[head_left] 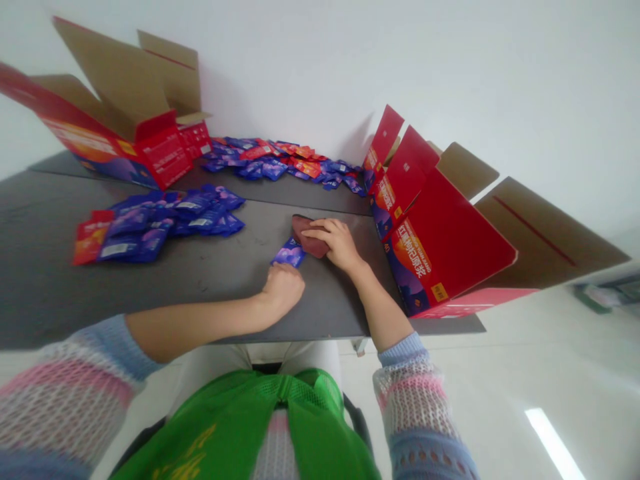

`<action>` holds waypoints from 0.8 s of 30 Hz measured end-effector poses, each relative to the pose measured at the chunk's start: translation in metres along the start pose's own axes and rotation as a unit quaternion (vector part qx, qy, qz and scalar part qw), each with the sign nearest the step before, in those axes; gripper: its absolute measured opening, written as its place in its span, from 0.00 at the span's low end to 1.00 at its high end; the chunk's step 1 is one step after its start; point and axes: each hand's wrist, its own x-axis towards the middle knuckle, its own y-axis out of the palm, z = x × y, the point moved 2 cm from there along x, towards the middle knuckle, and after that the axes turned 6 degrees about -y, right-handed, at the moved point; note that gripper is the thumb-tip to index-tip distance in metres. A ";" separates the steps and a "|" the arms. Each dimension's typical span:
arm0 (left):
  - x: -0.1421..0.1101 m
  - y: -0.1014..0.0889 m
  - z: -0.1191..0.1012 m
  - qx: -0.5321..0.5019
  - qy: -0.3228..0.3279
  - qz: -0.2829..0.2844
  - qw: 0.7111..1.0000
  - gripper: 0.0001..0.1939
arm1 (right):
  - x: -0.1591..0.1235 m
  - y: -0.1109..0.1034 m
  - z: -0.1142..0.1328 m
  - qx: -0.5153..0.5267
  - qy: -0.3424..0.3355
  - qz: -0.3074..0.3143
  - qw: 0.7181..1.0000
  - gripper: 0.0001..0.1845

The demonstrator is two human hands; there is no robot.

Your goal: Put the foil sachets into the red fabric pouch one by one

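Note:
In the head view a blue-purple sachet lies on the grey table, between my two hands. My left hand is closed like a fist on its near end. My right hand grips a folded maroon-brown cloth, which covers the sachet's far end. What lies under the cloth is hidden. To the left of my hands, a loose pile of blue sachets is spread out, with a red-orange sachet at its left end.
Along the wall runs a long heap of blue and red sachets. An open red carton stands at the back left. On the right, close to my right arm, red cartons stand with raised flaps. The grey table ends just before my lap.

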 end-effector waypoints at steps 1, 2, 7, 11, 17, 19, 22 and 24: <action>0.000 0.000 0.001 -0.007 0.002 -0.003 1.000 0.19 | 0.002 0.002 0.007 0.011 -0.021 -0.008 1.000 0.26; 0.001 0.001 0.001 -0.016 0.007 -0.007 1.000 0.19 | 0.003 0.005 0.014 0.021 -0.041 -0.008 0.999 0.25; 0.002 0.011 0.001 -0.048 0.047 0.006 0.998 0.16 | 0.006 0.018 0.038 0.051 -0.080 0.087 0.992 0.27; 0.003 0.011 -0.002 -0.002 0.018 -0.008 1.000 0.18 | 0.008 0.021 0.037 0.022 -0.046 0.101 0.994 0.28; 0.002 0.004 -0.002 0.011 0.009 -0.001 1.000 0.21 | 0.010 0.028 0.014 -0.040 0.065 0.069 0.995 0.33; 0.001 0.005 -0.001 0.010 0.010 0.000 1.000 0.21 | 0.008 0.030 0.005 -0.037 0.096 0.055 0.993 0.34; 0.002 0.008 0.000 -0.001 0.017 -0.014 1.000 0.19 | 0.004 0.029 -0.002 -0.006 0.099 0.016 0.995 0.35; 0.002 0.011 0.000 -0.005 0.021 -0.024 0.999 0.18 | 0.002 0.025 0.000 0.010 0.083 -0.018 0.996 0.34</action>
